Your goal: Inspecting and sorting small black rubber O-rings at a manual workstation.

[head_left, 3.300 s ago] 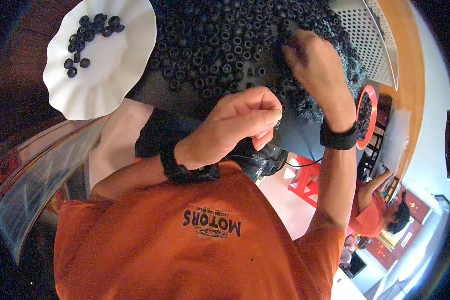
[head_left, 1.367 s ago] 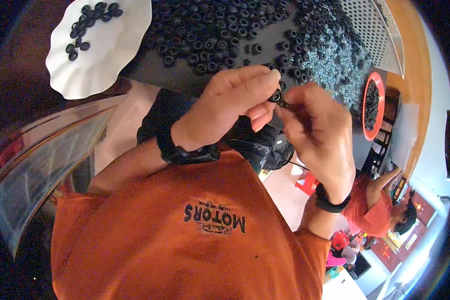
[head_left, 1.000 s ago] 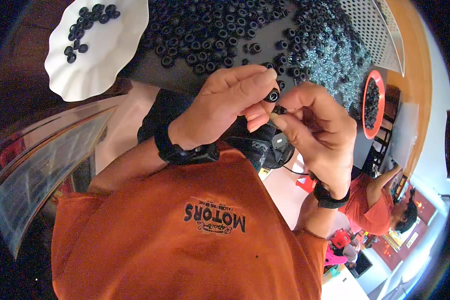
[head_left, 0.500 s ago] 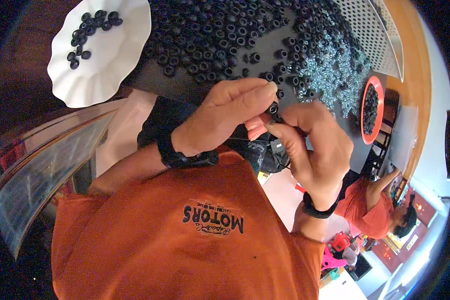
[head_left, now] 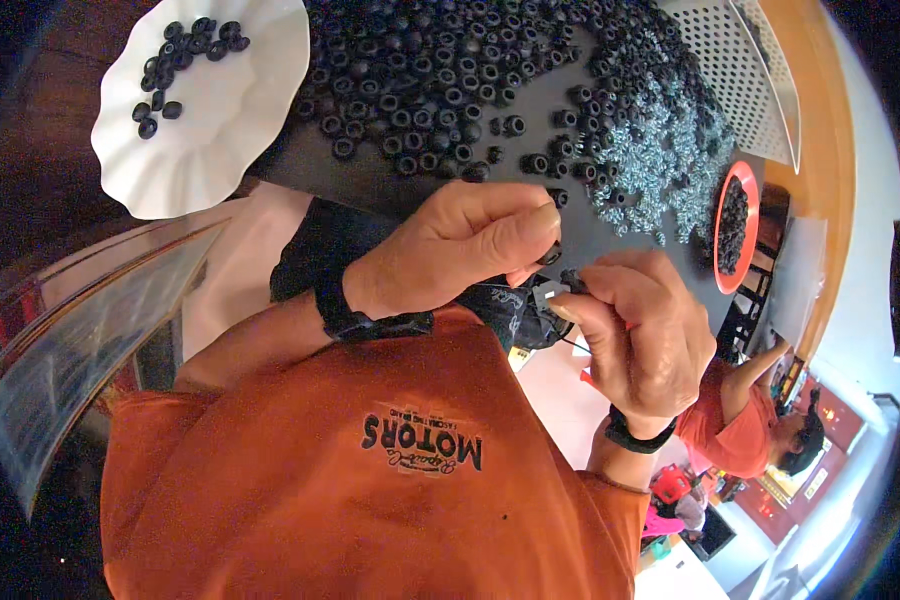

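My left hand (head_left: 470,240) is closed, its thumb and fingers pinching a small black hollow cylinder (head_left: 551,254) whose round opening shows. Just to the right, my right hand (head_left: 645,330) pinches a small dark piece (head_left: 572,282) between thumb and forefinger; its exact kind is too small to make out. A short gap separates the two pieces. Both hands are over the near edge of a dark table (head_left: 380,190). Beyond them lie many loose black hollow cylinders (head_left: 420,118) and a heap of small silvery springs (head_left: 660,150).
A white scalloped plate (head_left: 205,130) with several black cylinders stands at the left. To the right are an orange-rimmed bowl (head_left: 722,275) of small black parts and a white perforated basket (head_left: 735,90). Another person (head_left: 730,420) in an orange shirt is at the far right.
My hands have drawn apart. The right one moved slightly down and right with its dark piece; the left one keeps hold of its cylinder.
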Demonstrator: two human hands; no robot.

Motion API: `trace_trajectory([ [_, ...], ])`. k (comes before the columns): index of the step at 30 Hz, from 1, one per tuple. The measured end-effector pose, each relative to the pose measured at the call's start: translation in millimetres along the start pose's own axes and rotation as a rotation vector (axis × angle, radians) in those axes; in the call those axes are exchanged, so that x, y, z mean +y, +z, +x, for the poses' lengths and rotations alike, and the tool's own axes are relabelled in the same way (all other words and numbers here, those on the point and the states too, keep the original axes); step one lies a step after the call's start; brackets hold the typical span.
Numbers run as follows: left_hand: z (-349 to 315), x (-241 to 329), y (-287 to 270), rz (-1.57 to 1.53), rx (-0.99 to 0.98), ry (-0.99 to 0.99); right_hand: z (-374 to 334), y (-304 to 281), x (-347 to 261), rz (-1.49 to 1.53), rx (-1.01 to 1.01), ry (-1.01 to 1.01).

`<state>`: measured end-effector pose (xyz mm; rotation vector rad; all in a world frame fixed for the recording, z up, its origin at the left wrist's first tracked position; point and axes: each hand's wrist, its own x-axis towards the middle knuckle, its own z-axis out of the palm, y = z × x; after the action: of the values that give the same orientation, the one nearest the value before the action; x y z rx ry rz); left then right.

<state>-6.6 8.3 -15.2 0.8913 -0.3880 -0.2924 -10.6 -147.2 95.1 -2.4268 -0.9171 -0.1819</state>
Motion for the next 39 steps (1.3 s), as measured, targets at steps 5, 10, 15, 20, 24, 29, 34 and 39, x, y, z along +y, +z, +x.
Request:
trace_trajectory([
  [5, -2, 4, -3, 0.015, -0.074, -0.066, -2, 3, 0, 0.025, 0.011, -0.005],
  [10, -3, 4, -2, 0.105, -0.092, -0.029, -7, 6, 2, -0.037, -0.007, -0.033],
  [15, -1, 4, 6, 0.047, -0.056, 0.027, -11, 11, 4, -0.044, 0.027, -0.043],
  [20, -4, 5, -3, 0.242, -0.102, -0.058, -6, 8, 0, -0.041, 0.019, -0.02],
  [24, -4, 1, 0, 0.168, -0.099, -0.033, -6, 7, 3, 0.011, -0.01, -0.024],
  [29, -2, 6, -1, 0.229, -0.103, -0.045, -7, 8, 3, -0.009, 0.015, -0.031],
  [34, -4, 9, 3, 0.219, -0.012, -0.14, -7, 17, 4, 0.008, 0.08, -0.027],
  [39, -5, 10, 4, 0.181, 0.042, -0.212, -10, 19, 4, 0.07, 0.101, -0.005],
])
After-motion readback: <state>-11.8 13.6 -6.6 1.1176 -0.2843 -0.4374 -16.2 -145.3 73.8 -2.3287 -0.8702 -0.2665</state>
